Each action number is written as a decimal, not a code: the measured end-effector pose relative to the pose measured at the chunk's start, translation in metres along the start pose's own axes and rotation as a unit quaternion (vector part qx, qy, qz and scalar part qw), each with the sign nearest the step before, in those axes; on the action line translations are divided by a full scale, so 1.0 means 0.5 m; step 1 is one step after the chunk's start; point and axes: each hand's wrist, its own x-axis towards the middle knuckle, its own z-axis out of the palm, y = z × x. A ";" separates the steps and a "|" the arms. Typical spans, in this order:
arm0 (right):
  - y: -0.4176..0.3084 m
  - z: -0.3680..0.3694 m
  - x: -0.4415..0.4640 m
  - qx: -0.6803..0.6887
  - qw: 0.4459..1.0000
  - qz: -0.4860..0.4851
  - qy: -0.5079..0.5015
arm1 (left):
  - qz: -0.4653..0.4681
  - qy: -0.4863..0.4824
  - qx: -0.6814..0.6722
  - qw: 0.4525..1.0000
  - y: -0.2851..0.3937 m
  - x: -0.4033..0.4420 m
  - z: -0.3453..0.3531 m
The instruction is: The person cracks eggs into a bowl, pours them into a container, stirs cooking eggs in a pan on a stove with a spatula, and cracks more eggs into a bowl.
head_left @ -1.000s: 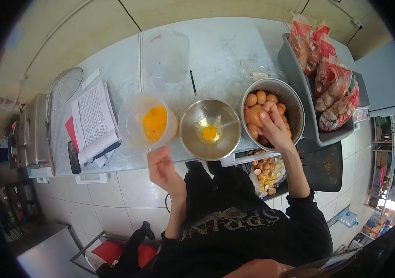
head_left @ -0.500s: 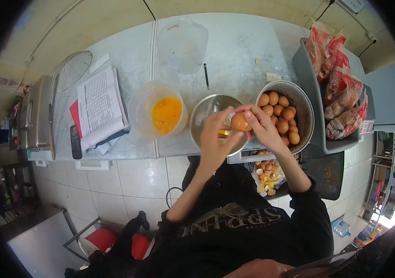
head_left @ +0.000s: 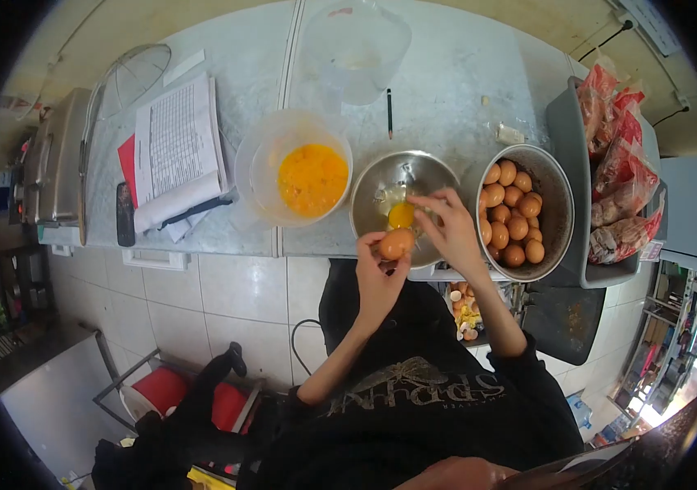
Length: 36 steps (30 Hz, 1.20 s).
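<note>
My left hand (head_left: 377,273) grips a whole-looking brown egg (head_left: 396,243) at the near rim of a steel bowl (head_left: 373,175). A yellow yolk (head_left: 401,215) with clear egg white shows inside that bowl. Over the bowl's right side reaches my right hand (head_left: 451,229), fingers stretched out and parted, its fingertips beside the yolk; I see nothing held in it. To the right, a deep metal pot (head_left: 557,196) contains several brown eggs (head_left: 518,230). A translucent plastic jug (head_left: 254,175) with many yolks (head_left: 313,181) stands left of the bowl.
Papers (head_left: 177,143) and a dark phone (head_left: 125,214) lie at the left. A pencil (head_left: 389,114) and an empty-looking clear container (head_left: 357,49) sit behind the bowl. A grey crate (head_left: 569,135) with bagged goods is at right. Eggshells (head_left: 467,314) fill a bin below the table edge.
The egg has gone from between both hands into my left hand, lower and to the left. My right hand has let go and opened over the bowl. The view has shifted slightly.
</note>
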 end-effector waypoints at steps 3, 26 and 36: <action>0.031 0.094 0.045 -0.104 0.990 -0.070 0.061 | -0.004 0.080 -0.063 0.995 -0.003 -0.012 -0.005; 0.018 0.067 -0.041 -0.044 0.980 -0.048 -0.187 | 0.050 0.184 -0.108 0.976 -0.045 -0.005 -0.023; 0.016 -0.077 -0.231 0.101 0.994 0.036 -0.014 | 0.008 0.164 -0.180 0.970 -0.002 0.001 -0.029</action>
